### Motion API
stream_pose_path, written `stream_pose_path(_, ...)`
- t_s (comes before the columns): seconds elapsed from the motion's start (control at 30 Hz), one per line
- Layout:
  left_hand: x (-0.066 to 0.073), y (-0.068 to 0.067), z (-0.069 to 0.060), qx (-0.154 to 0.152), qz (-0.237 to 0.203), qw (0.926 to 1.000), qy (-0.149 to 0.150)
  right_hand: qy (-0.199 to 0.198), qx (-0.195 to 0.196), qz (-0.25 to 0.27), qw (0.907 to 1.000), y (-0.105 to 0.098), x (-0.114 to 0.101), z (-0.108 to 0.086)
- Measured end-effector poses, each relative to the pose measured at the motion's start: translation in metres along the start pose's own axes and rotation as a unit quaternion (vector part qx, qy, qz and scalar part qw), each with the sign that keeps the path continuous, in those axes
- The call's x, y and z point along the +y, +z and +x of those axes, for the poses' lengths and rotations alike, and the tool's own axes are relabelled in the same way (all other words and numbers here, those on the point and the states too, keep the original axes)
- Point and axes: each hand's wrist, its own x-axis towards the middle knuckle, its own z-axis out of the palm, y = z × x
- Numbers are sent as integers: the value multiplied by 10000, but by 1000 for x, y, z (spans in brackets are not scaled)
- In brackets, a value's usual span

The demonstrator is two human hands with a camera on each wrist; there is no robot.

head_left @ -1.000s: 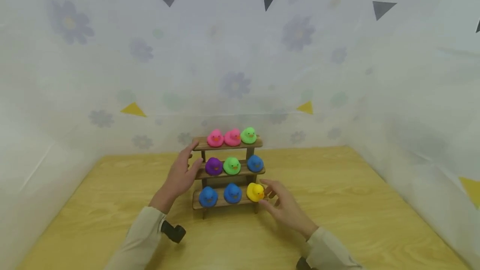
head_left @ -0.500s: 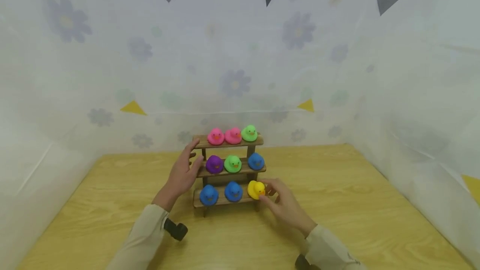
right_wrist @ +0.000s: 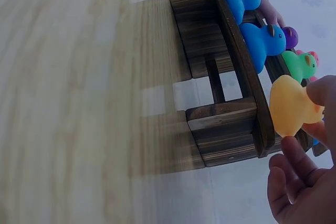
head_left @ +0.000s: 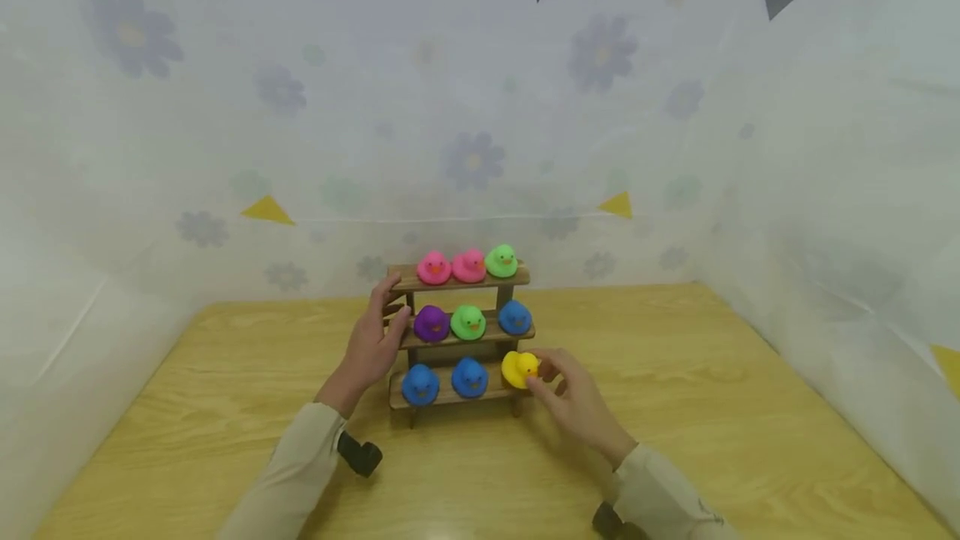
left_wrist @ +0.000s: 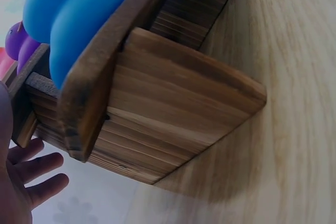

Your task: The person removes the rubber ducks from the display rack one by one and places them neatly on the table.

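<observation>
While the head view shows the right hand [head_left: 577, 405] pinching the yellow duck [head_left: 514, 368] at the right end of the bottom shelf [head_left: 495, 382], in the left-wrist view the left hand [left_wrist: 16, 192], unclenched, might nudge the rack [left_wrist: 178, 100]. In the right-wrist view, fingertip-only contact could let the duck slip.

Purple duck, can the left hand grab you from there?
Probably yes: the left hand is at the end of the stand nearest the purple duck, and no other duck sits between them.
</observation>
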Motion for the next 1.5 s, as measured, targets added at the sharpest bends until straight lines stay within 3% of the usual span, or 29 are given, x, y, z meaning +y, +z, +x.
stream_pose_path(0.17, 1, 0, 2, 189, 94, 9997, 99, 58, 141, 7, 9999, -5, 0, 5)
stream_pose_path(0.3, 1, 0, 3, 171, 111, 9997, 130, 99, 358, -111, 9992, -10, 1, 8)
stream_pose_path(0.67, 0, -1, 1, 195, 55, 9998, -70, 456, 570, -240, 9970, -32, 13, 16)
stream_pose_path(0.93, 0, 0, -4, 160, 36, 9998, -103, 911, 509, -252, 9942, -40, 26, 15)
stream_pose_path(1.27, 6, 3, -4, 46, -79, 9998, -182, 1425, 397, -457, 9879, -45, 59, 18)
stream_pose_path(1.5, 6, 2, -3, 41, -43, 9999, -151, 1762, 299, -388, 9831, -50, 68, 20)
